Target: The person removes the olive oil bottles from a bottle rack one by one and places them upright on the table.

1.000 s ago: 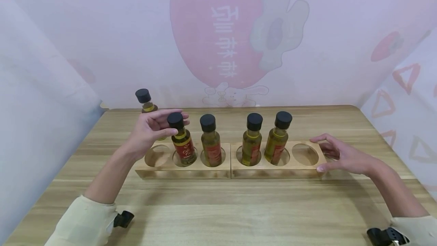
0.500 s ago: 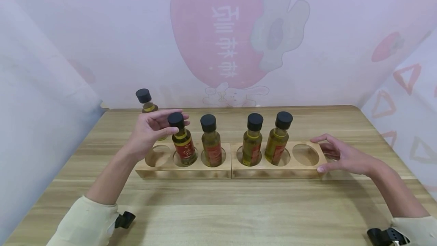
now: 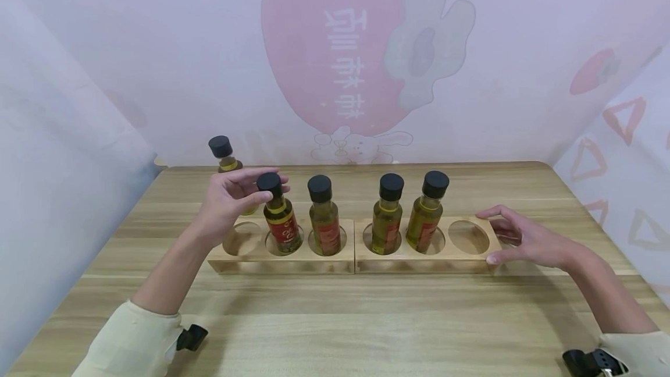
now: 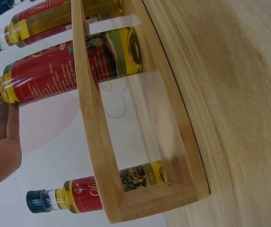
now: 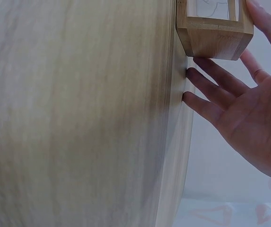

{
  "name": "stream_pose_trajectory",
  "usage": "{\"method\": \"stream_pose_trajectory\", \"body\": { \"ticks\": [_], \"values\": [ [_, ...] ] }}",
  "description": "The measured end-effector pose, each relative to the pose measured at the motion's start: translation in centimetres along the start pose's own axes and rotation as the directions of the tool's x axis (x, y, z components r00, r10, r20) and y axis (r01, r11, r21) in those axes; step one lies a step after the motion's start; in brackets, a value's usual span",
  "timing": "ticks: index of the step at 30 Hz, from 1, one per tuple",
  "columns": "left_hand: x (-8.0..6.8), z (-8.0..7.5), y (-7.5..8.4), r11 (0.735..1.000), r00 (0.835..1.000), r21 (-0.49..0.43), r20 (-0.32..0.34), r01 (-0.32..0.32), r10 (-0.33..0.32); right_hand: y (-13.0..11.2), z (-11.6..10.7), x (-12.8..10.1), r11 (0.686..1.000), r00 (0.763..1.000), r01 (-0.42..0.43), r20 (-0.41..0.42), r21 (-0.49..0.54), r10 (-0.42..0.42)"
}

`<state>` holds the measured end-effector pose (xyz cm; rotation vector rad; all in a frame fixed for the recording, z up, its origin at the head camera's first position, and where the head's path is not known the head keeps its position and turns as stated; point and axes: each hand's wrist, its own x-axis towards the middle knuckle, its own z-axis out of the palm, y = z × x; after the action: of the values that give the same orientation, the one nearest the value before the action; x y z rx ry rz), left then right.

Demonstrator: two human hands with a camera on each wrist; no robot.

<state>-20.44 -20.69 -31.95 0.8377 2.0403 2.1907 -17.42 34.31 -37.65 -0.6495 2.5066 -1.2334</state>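
Note:
Two wooden bottle racks, a left one and a right one, stand end to end, each with three round holes. My left hand pinches the black cap of an olive oil bottle in the left rack's middle hole, thumb in front and fingers behind. Another bottle fills the hole to its right; the leftmost hole holds nothing. Two bottles, one left and one right, stand in the right rack, its last hole vacant. My right hand grips that rack's right end, thumb at the front corner and index finger at the back.
Behind the left rack stands one more olive oil bottle, partly covered by my left hand; its red label shows in the left wrist view. The wooden table runs back to a printed cloth backdrop, with cloth at both sides.
Both hands, the bottles and the racks keep their places. The view has shifted very slightly.

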Motion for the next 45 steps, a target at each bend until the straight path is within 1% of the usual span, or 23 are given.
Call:
{"method": "stream_pose_trajectory", "body": {
  "ticks": [2, 9, 15, 19, 25, 31, 38, 45],
  "values": [
    [0.02, 0.0, 0.02, 1.0, 1.0, 0.005, -0.004, 0.0, 0.0, 0.03, -0.02, -0.02, 1.0, 1.0, 0.011, 0.004, 0.004, -0.011],
    [0.07, 0.15, 0.04, 1.0, 1.0, 0.015, -0.029, 0.012, -0.011, -0.09, 0.05, -0.04, 1.0, 1.0, -0.018, 0.004, 0.004, 0.018],
    [-0.01, 0.22, -0.05, 1.0, 0.999, 0.022, -0.05, -0.009, 0.01, 0.06, -0.02, -0.03, 1.0, 1.0, -0.001, 0.007, -0.002, 0.001],
    [-0.01, 0.22, -0.12, 1.0, 0.998, 0.006, -0.054, -0.018, 0.018, 0.09, -0.06, -0.03, 1.0, 1.0, 0.007, 0.011, -0.002, -0.007],
    [0.08, 0.29, -0.06, 1.0, 0.998, 0.014, -0.066, -0.018, 0.019, 0.05, 0.01, 0.13, 1.0, 1.0, -0.017, 0.0, 0.004, 0.017],
    [0.18, 0.34, -0.06, 1.0, 0.997, 0.01, -0.072, -0.017, 0.018, 0.0, -0.15, 0.14, 1.0, 1.0, -0.005, 0.002, -0.008, 0.005],
    [0.2, 0.35, -0.16, 1.0, 0.997, 0.002, -0.079, -0.015, 0.016, 0.08, -0.12, 0.18, 1.0, 1.0, 0.006, 0.015, 0.004, -0.006],
    [0.24, 0.35, -0.09, 0.999, 0.996, 0.005, -0.083, -0.036, 0.036, 0.04, -0.11, 0.17, 1.0, 1.0, 0.004, 0.015, 0.004, -0.004]
  ]
}}
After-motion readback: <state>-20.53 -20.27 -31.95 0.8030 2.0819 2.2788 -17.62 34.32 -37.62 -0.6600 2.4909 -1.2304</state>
